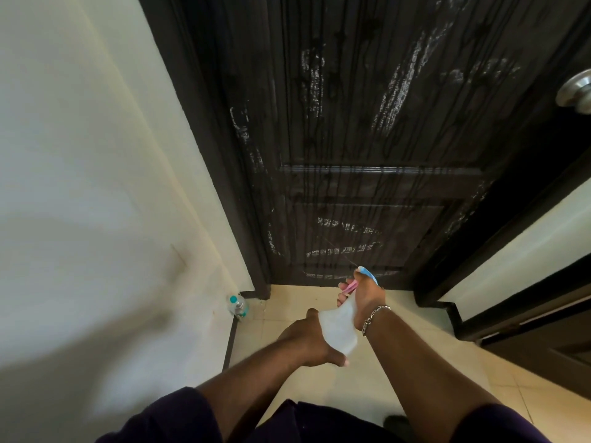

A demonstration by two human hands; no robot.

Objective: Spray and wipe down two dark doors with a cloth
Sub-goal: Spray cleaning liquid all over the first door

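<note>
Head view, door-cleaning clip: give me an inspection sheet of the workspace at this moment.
Surface: dark door streaked with white foam and drip lines; lower panel also streaked.
Job's things: spray bottle, translucent, pink trigger, blue nozzle aimed at the door's lower panel; no cloth seen.
Clutter: small water bottle with teal cap, on the floor at the wall corner.
Grippers: right hand grips the sprayer head; left hand holds the bottle's body.
Cables: nothing seen.
Surroundings: cream wall, beige tiled floor, metal doorknob, second dark door at right.
</note>
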